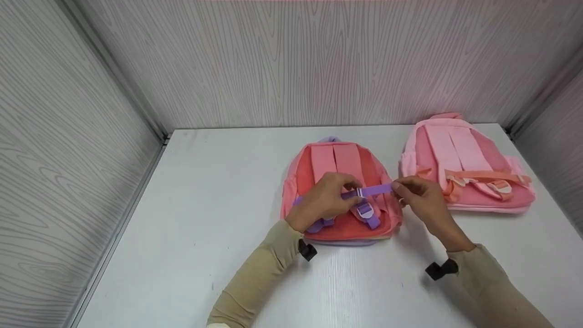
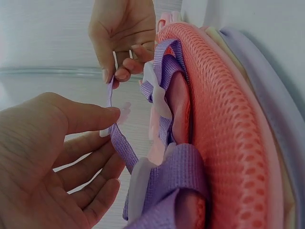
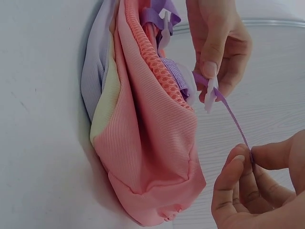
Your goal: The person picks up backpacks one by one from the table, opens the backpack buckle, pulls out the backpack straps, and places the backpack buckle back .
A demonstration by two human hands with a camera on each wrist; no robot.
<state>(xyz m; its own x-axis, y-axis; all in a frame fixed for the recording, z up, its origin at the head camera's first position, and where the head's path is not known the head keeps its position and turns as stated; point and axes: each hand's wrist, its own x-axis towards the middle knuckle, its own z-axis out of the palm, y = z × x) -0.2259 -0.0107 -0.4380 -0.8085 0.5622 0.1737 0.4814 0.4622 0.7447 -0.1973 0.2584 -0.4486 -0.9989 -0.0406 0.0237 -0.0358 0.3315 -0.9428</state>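
A coral-pink backpack (image 1: 300, 177) lies on the table with its straps and mesh back facing up. Above it, my left hand (image 1: 325, 196) pinches a purple strap (image 1: 378, 189) at a white plastic buckle (image 3: 211, 95). My right hand (image 1: 421, 196) pinches the same strap near its end, off the bag's right side. Between the two hands the webbing runs taut, as the right wrist view shows. Another white buckle (image 1: 365, 210) with purple webbing lies on the lower right of the bag. In the left wrist view the coral mesh panel (image 2: 228, 119) stands beside the left hand.
A second, lighter pink backpack (image 1: 437, 146) with orange straps (image 1: 487, 175) lies at the table's back right, just beyond my right hand. The white table (image 1: 205, 205) is bounded by wood-grain panels (image 1: 291, 64) at the back and sides.
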